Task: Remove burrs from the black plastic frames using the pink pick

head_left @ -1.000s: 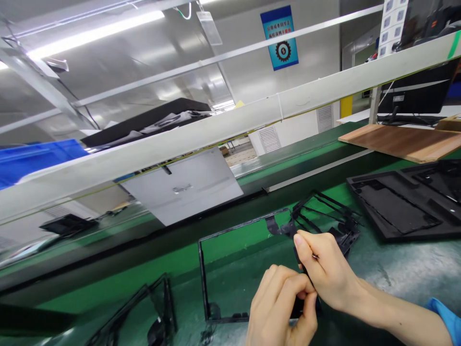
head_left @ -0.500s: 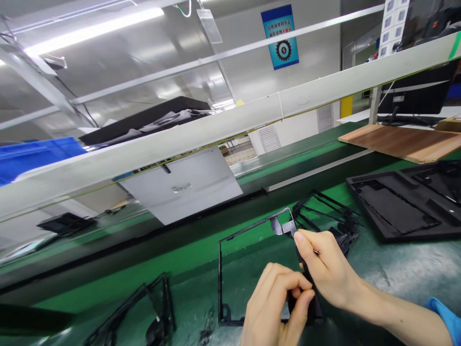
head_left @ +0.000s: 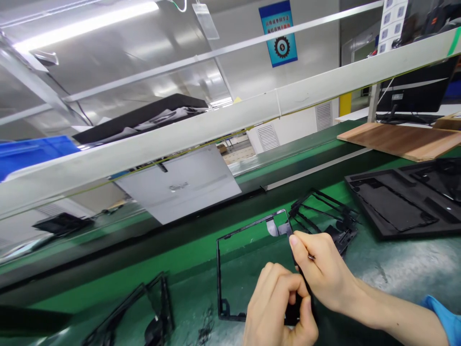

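Note:
A thin black rectangular plastic frame (head_left: 218,269) is held tilted above the green work surface (head_left: 180,262). My right hand (head_left: 322,274) is closed around the frame's right side, thumb up near its top corner. My left hand (head_left: 279,307) pinches the same side lower down, near the bottom right corner. Both hands touch each other. Just behind the right hand lies a pile of several similar black frames (head_left: 324,214).
A black moulded tray (head_left: 396,206) lies to the right, a wooden board (head_left: 399,139) behind it. More black frames (head_left: 144,312) lie at the lower left. A grey panel (head_left: 180,185) rests on the conveyor under a white rail (head_left: 223,127). A blue bin (head_left: 32,149) is far left.
The frame has been turned in my hands: its left edge moved to the right and it looks narrower. Both hands stayed at its right side, the left hand's fingers shifting their pinch.

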Tool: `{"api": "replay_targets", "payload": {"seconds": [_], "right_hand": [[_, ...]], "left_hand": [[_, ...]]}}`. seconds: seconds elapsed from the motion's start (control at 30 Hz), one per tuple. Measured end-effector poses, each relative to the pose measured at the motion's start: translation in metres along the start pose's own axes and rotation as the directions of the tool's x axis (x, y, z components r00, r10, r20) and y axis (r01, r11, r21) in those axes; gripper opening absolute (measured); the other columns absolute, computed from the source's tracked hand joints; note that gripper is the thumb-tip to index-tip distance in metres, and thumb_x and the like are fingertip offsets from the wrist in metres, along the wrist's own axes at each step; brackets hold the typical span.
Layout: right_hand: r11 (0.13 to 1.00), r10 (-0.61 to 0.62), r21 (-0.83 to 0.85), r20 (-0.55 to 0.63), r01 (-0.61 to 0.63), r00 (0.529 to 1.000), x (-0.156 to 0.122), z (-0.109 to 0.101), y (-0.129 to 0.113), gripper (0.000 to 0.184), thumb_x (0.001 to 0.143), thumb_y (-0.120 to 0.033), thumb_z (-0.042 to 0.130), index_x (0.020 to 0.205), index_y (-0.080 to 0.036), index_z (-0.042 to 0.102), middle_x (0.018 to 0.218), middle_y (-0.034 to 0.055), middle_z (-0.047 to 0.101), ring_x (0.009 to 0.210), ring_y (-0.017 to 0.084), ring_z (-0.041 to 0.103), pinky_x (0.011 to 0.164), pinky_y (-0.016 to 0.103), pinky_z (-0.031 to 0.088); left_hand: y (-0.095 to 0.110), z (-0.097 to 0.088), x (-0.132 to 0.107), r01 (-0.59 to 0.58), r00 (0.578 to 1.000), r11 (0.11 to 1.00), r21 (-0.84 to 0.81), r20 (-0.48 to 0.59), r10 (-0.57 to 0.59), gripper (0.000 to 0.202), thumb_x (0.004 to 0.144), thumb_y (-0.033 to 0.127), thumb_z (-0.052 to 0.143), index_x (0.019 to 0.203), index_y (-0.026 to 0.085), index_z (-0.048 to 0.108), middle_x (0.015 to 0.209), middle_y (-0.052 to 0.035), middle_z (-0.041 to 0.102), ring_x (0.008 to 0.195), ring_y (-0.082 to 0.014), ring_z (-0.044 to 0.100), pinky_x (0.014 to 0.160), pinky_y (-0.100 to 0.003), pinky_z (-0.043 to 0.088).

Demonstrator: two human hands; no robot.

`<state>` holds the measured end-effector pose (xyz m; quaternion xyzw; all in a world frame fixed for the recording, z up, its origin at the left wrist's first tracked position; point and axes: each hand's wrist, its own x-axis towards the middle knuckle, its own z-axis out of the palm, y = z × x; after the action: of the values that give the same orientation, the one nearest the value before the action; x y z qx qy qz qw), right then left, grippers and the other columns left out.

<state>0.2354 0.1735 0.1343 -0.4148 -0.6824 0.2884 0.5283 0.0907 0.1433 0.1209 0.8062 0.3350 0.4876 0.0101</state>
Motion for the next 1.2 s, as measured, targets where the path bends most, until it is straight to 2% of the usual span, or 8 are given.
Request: {"api": "replay_targets", "payload": {"seconds": [0.4, 0.53, 0.63, 0.7, 0.8, 0.97, 1.2], "right_hand": [[0.998, -0.005, 0.057, -0.048, 0.007, 0.999, 0.007, -0.009, 0.001, 0.048, 0.114, -0.039, 0.038, 0.067, -0.026, 0.032, 0.054, -0.0068, 0.043, 0.048, 0.011, 0.041, 0.049, 0.027, 0.033], [0.999, -0.015, 0.048, -0.057, 0.018, 0.998, 0.006, -0.009, 0.000, 0.048, 0.113, -0.039, 0.038, 0.067, -0.026, 0.032, 0.055, -0.0065, 0.044, 0.048, 0.011, 0.041, 0.049, 0.026, 0.034], [0.999, -0.005, 0.050, -0.044, 0.007, 0.999, 0.005, -0.009, -0.001, 0.048, 0.113, -0.039, 0.038, 0.067, -0.026, 0.033, 0.054, -0.0062, 0.045, 0.047, 0.011, 0.043, 0.048, 0.026, 0.034], [0.998, 0.003, 0.056, -0.042, -0.001, 0.999, 0.004, -0.008, -0.002, 0.048, 0.113, -0.039, 0.038, 0.067, -0.026, 0.033, 0.054, -0.0061, 0.046, 0.046, 0.011, 0.043, 0.048, 0.026, 0.034], [0.998, 0.006, 0.058, -0.053, -0.003, 0.999, 0.003, -0.007, -0.002, 0.049, 0.113, -0.040, 0.038, 0.067, -0.026, 0.033, 0.054, -0.0061, 0.045, 0.047, 0.011, 0.043, 0.048, 0.026, 0.034], [0.999, 0.009, 0.046, -0.060, -0.006, 0.998, 0.002, -0.004, 0.000, 0.049, 0.113, -0.040, 0.037, 0.067, -0.026, 0.032, 0.055, -0.0066, 0.041, 0.047, 0.011, 0.040, 0.047, 0.028, 0.030], [1.000, 0.005, 0.006, -0.061, -0.004, 0.998, -0.001, -0.002, -0.002, 0.047, 0.112, -0.041, 0.037, 0.068, -0.027, 0.029, 0.056, -0.0074, 0.034, 0.048, 0.011, 0.036, 0.049, 0.031, 0.026]], "left_hand": [[0.003, -0.003, 0.002, -0.033, 0.999, 0.999, -0.037, -0.009, 0.033, 0.020, 0.090, 0.005, 0.050, 0.081, 0.024, 0.048, 0.069, 0.0038, 0.041, 0.062, -0.0136, 0.048, 0.060, -0.028, 0.040], [0.002, -0.005, 0.002, 0.015, 1.000, 0.998, -0.060, 0.000, -0.015, 0.020, 0.098, 0.010, 0.053, 0.084, 0.024, 0.055, 0.069, 0.0028, 0.049, 0.063, -0.0143, 0.052, 0.063, -0.029, 0.045], [-0.001, -0.006, 0.000, 0.062, 0.998, 0.993, -0.103, 0.011, -0.061, 0.012, 0.105, 0.018, 0.058, 0.096, 0.024, 0.065, 0.075, 0.0004, 0.059, 0.068, -0.0159, 0.058, 0.068, -0.030, 0.050], [-0.002, -0.006, -0.001, 0.067, 0.998, 0.989, -0.129, 0.019, -0.065, 0.009, 0.107, 0.022, 0.061, 0.101, 0.024, 0.067, 0.078, -0.0007, 0.062, 0.071, -0.0165, 0.060, 0.070, -0.030, 0.051], [-0.002, -0.004, -0.002, 0.054, 0.998, 0.990, -0.128, 0.018, -0.052, 0.010, 0.106, 0.021, 0.061, 0.099, 0.024, 0.067, 0.078, -0.0005, 0.063, 0.070, -0.0163, 0.059, 0.069, -0.030, 0.050], [0.000, 0.003, -0.002, 0.040, 0.999, 0.998, -0.050, -0.007, -0.040, 0.018, 0.102, 0.011, 0.054, 0.091, 0.024, 0.060, 0.073, 0.0018, 0.053, 0.066, -0.0150, 0.055, 0.066, -0.028, 0.047], [-0.002, 0.010, -0.004, -0.045, 0.997, 0.997, 0.063, -0.061, 0.049, 0.021, 0.093, 0.005, 0.053, 0.085, 0.025, 0.052, 0.065, 0.0058, 0.038, 0.057, -0.0143, 0.041, 0.058, -0.029, 0.036]]}}
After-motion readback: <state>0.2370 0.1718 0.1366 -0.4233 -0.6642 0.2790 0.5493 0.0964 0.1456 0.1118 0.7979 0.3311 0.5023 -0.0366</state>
